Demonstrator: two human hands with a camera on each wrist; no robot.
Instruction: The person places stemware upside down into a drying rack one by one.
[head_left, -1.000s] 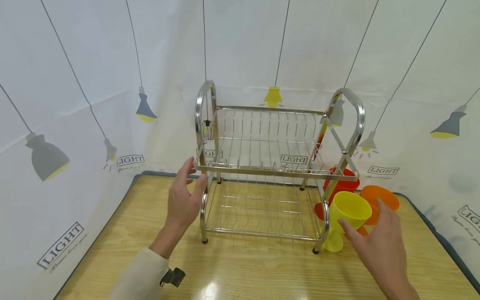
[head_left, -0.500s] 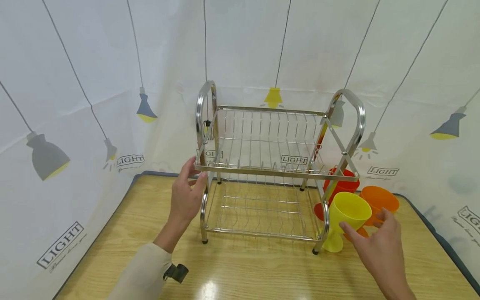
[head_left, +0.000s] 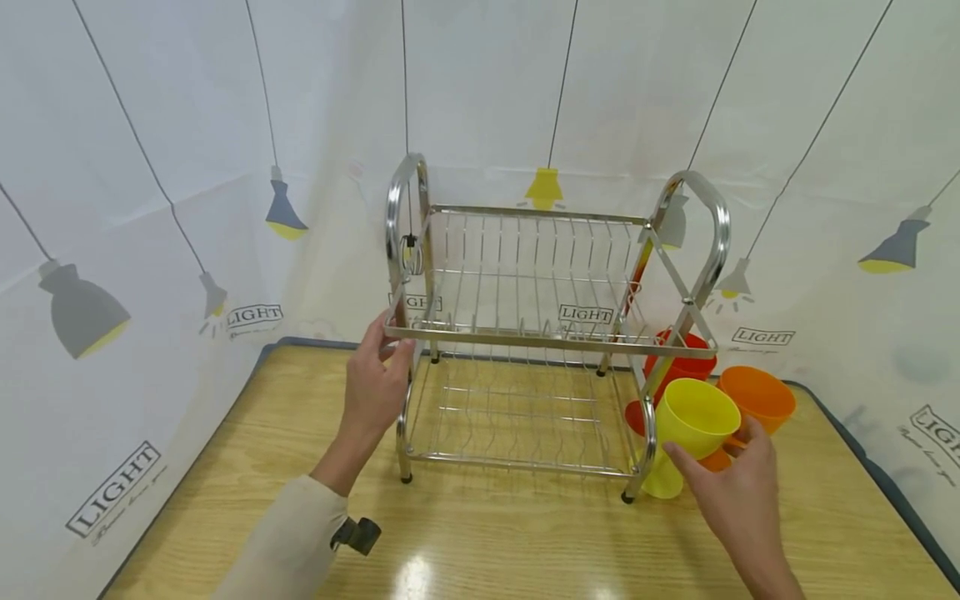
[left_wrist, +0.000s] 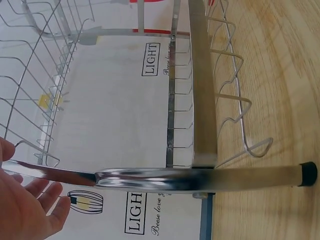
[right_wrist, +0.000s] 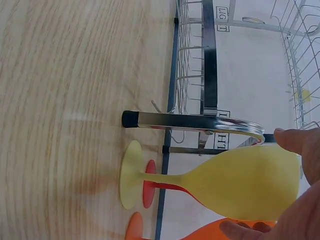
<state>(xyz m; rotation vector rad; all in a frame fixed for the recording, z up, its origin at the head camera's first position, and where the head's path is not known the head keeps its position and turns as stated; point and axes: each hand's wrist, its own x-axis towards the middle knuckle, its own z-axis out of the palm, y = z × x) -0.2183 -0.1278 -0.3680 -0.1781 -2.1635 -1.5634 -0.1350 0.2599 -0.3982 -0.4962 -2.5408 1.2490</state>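
Note:
A two-tier chrome dish rack [head_left: 551, 340] stands on the wooden table. At its left side my left hand [head_left: 375, 385] holds the upright near the upper tier's front corner, with the thumb in front and the fingers behind; in the left wrist view the hand [left_wrist: 30, 205] lies around the metal tube. Right of the rack, a yellow plastic goblet [head_left: 697, 417] stands upright. My right hand [head_left: 738, 487] grips its bowl from the near side, thumb to the left and fingers to the right. In the right wrist view the goblet [right_wrist: 245, 182] lies between thumb and fingers.
A red goblet [head_left: 686, 367] stands behind the rack's right leg. An orange goblet [head_left: 761, 396] stands close behind the yellow one. A white curtain [head_left: 495, 100] printed with lamps surrounds the back and sides of the wooden table [head_left: 480, 542].
My right hand has moved left and closed in around the yellow goblet. My left hand has shifted slightly right and closer around the rack's upright. The goblets and rack keep their places.

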